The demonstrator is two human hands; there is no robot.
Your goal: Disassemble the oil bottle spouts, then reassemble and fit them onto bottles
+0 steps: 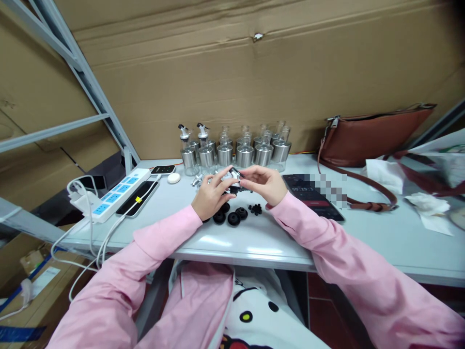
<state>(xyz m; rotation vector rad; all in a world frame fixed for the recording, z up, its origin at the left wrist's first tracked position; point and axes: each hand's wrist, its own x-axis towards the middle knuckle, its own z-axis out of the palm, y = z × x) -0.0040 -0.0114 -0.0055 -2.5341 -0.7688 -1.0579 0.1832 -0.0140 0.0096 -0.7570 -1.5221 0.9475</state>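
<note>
My left hand (212, 196) and my right hand (265, 184) meet above the table, both closed by their fingertips on one small white-and-black pour spout (236, 174). My fingers cover part of it. Just below the hands lie several round black stoppers (234, 219) and a cluster of tiny black caps (255, 209). More loose spout parts (198, 180) show behind my left hand, partly hidden. Glass bottles with steel sleeves (244, 156) stand in rows beyond. Two at the left carry a white spout with a black flap (202, 130).
A power strip (121, 191) with white cables, a phone (138, 198), a small screen device (163, 169) and a round white case (174, 178) are at left. At right are a larger phone (308, 194), a brown bag (374, 140) and crumpled tissues (428, 211). Cardboard (225, 72) stands behind.
</note>
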